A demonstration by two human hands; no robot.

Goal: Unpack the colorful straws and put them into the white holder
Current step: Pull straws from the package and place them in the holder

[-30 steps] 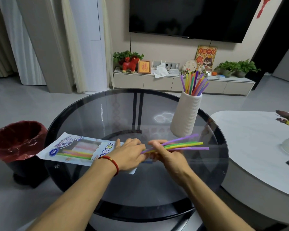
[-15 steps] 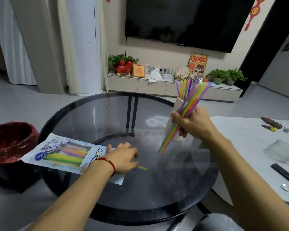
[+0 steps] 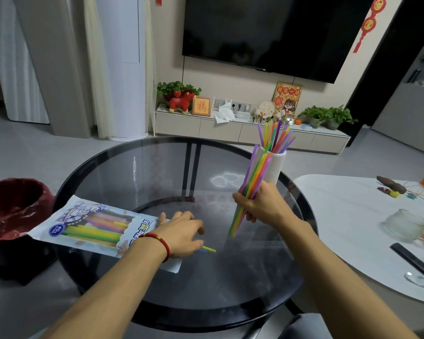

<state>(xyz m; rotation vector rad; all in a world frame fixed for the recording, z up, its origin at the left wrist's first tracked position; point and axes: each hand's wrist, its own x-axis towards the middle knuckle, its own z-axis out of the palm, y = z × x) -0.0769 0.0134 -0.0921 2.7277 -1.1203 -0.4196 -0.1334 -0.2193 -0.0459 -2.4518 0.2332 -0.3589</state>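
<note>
My right hand (image 3: pixel 260 206) grips a bundle of colorful straws (image 3: pixel 252 177), held nearly upright with its lower ends just above the glass table (image 3: pixel 137 182). Right behind the bundle stands the ribbed white holder (image 3: pixel 277 167), with several straws (image 3: pixel 275 137) sticking out of its top. My left hand (image 3: pixel 181 232) rests palm down on the open end of the straw packet (image 3: pixel 93 228), fingers curled. The packet lies flat and still has straws inside. One yellow straw end (image 3: pixel 209 249) pokes out from under my left hand.
A dustbin with a red liner (image 3: pixel 12 209) stands on the floor to the left of the table. A white table (image 3: pixel 348 216) at the right carries a glass mug (image 3: pixel 404 225), a dark remote (image 3: pixel 414 260) and small items.
My right hand lifted the bundle from flat near my left hand to upright in front of the holder, then lowered it slightly. My left hand stayed on the packet.
</note>
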